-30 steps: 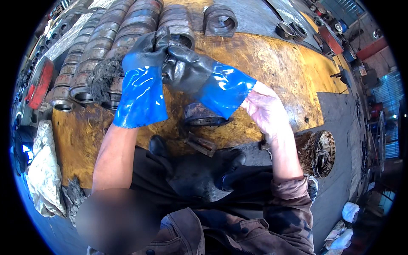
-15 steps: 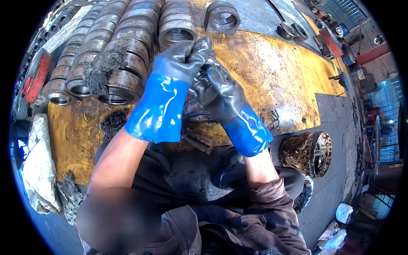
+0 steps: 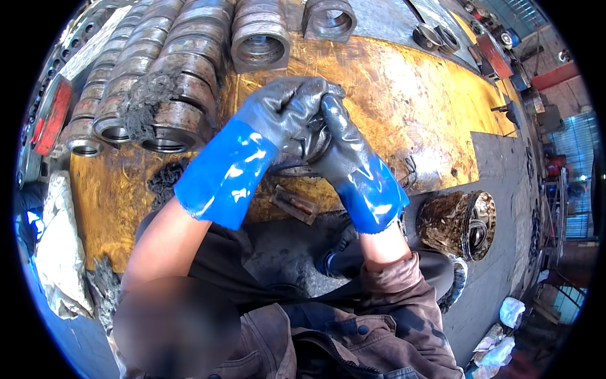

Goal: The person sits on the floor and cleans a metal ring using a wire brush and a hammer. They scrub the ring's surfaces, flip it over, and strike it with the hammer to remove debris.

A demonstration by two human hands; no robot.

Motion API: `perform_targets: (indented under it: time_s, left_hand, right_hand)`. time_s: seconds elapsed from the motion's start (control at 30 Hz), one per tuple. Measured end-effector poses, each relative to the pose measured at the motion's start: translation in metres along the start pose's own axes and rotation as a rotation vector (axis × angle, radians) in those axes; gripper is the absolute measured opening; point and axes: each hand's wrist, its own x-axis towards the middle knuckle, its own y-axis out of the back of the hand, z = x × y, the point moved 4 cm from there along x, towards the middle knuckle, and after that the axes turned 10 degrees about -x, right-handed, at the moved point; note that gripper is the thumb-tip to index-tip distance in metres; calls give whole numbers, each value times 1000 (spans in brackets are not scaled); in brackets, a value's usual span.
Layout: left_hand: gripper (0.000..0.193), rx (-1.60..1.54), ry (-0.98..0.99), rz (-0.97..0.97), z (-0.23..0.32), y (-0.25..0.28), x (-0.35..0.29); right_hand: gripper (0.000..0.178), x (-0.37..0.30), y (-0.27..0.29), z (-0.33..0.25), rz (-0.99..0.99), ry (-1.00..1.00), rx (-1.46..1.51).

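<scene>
Both my hands wear oily black gloves with long blue cuffs, and they meet over the yellow, stained work surface [image 3: 404, 101]. The fingers of my left hand [image 3: 287, 108] are curled and press against my right hand [image 3: 338, 136]. That hand is bent closed too, its thumb pointing up beside the left fingers. Something dark and shiny shows between the palms; the gloves hide what it is. Just under the hands a dark, rounded part shows only partly. Closer to me lies a small clear packet or tray [image 3: 295, 204] with a reddish-brown thing inside.
Rows of greasy metal rings [image 3: 183, 104] stand at the left, with a grey fibrous rag [image 3: 148, 104] on them. A squarish metal housing [image 3: 260, 50] and another [image 3: 329, 22] stand ahead. An oil-stained bucket [image 3: 445, 222] lies tipped at the right. A white sack [image 3: 60, 252] is at the left.
My hands have come lower and nearer to me. The left fingers have folded over toward the right hand, and the housing ahead is now uncovered.
</scene>
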Motion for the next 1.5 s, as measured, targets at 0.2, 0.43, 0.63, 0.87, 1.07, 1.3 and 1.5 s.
perform_targets:
  time_s: [0.2, 0.43, 0.63, 0.87, 1.07, 1.3, 1.5]
  left_hand:
    - [34, 268, -208, -243, -33, 5, 14]
    - [36, 99, -235, 6, -12, 55, 24]
    - [44, 302, -143, 128, -18, 53, 24]
    - [39, 403, -152, 90, -19, 45, 17]
    - [36, 390, -179, 98, -23, 61, 18]
    - [32, 420, -201, 142, -39, 70, 38]
    - [35, 473, -159, 94, -61, 91, 43]
  right_hand:
    - [65, -11, 75, 13, -142, -154, -287]
    - [43, -76, 152, 120, -66, -593, -1734]
    - [37, -93, 241, 260, 255, -465, -1855]
    - [38, -91, 251, 279, 205, -624, -1682]
    - [37, -89, 175, 180, -13, -645, -1324]
    - [40, -127, 151, 83, -29, -728, -758]
    - [37, -154, 125, -11, 183, -327, 9]
